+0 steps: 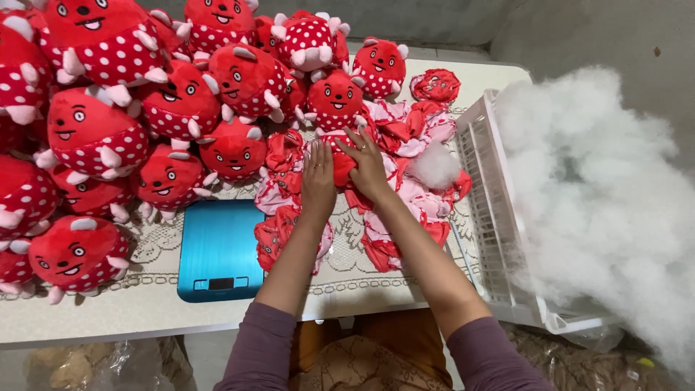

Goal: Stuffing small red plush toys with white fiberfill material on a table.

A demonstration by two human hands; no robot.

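Note:
My left hand and my right hand both press on a red plush toy that lies between them on the table, partly hidden by my fingers. Around it lies a heap of flat, unstuffed red-and-pink plush skins. A small tuft of white stuffing rests on the skins just right of my right hand. Both arms wear purple sleeves.
Several stuffed red dotted plush toys crowd the table's left and back. A blue kitchen scale sits left of my left arm. A white plastic crate full of white fibre stuffing stands at the right.

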